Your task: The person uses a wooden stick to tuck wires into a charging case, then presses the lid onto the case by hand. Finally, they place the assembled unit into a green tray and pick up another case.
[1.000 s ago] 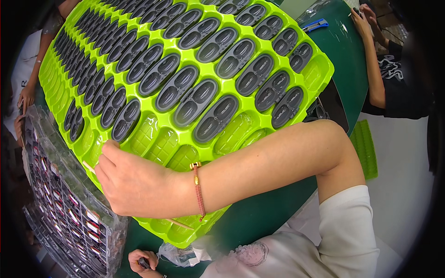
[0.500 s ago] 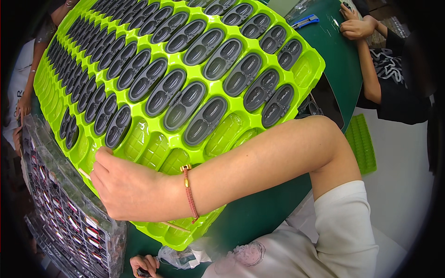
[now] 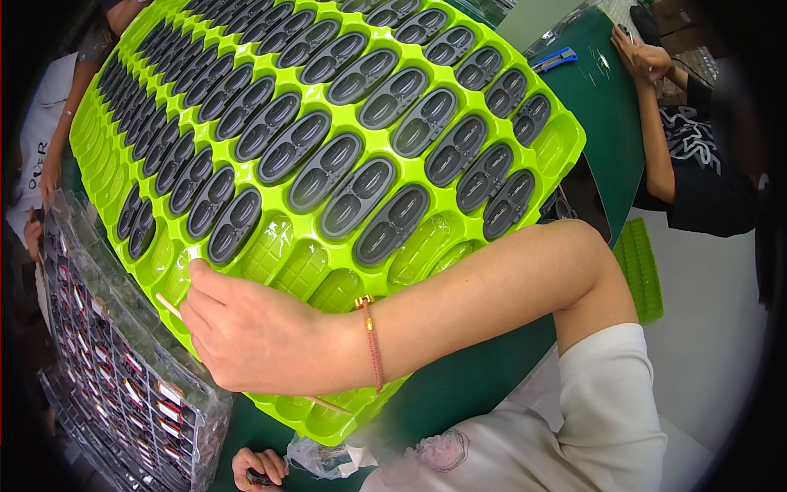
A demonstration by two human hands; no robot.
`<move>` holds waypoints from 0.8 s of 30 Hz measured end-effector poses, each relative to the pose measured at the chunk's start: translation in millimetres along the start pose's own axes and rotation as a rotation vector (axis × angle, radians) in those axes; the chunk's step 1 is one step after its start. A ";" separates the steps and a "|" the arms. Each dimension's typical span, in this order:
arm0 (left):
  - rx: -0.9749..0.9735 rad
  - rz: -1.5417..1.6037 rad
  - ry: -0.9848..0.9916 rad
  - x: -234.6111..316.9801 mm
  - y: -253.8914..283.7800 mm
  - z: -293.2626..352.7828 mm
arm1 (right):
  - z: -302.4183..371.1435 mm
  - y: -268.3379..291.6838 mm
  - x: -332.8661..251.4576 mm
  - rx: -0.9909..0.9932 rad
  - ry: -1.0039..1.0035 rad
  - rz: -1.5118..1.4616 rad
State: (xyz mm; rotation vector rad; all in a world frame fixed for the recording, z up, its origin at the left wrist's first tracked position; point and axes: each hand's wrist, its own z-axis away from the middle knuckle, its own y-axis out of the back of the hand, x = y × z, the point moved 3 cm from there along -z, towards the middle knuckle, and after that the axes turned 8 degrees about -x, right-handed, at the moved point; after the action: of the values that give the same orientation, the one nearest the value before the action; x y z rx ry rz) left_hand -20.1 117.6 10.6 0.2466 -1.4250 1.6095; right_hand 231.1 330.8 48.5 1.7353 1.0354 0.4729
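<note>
A large bright green plastic tray (image 3: 316, 243) fills the middle, tilted, with oval pockets. Rows of dark grey oval pieces (image 3: 392, 223), each with two hollows, sit in most pockets; several near-edge pockets hold none. My right hand (image 3: 254, 332) is closed over the tray's near left part, its forearm crossing from the right. A thin pale stick (image 3: 169, 307) sticks out past its fingers, and a similar length shows below the wrist; the hand hides the stretch between. At the lower left, my left hand (image 3: 261, 469) is closed on a small black piece (image 3: 259, 476), partly hidden by its fingers.
Clear plastic trays (image 3: 123, 369) of small parts stand at the left. A crumpled clear bag (image 3: 324, 456) lies on the green table (image 3: 467, 361) near my left hand. A blue utility knife (image 3: 555, 59) lies at the far right, near a co-worker's hands (image 3: 639, 59). Another person stands far left.
The green tray and my right hand with the stick appear slightly farther right in view. My left hand's fingers have shifted a little around the black piece. The co-worker's hands at right have moved.
</note>
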 end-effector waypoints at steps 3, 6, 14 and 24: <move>-0.055 0.099 -0.048 -10.4 48.9 28.9 | -0.3 2.8 0.3 0.032 -0.008 0.028; 0.000 0.164 -0.005 -11.6 53.3 31.8 | 1.5 3.0 0.1 0.008 -0.002 -0.014; 0.042 0.168 -0.014 -10.8 42.4 26.7 | 2.4 4.9 -1.3 0.031 0.011 -0.051; 0.191 -0.056 0.045 1.7 -4.7 1.6 | 3.7 7.6 0.1 0.013 0.024 -0.050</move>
State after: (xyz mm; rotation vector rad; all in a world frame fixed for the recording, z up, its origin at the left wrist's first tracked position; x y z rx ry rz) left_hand -18.3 116.5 15.4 0.3558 -1.2211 1.6952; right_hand 237.0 327.9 53.8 1.7150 1.0984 0.4573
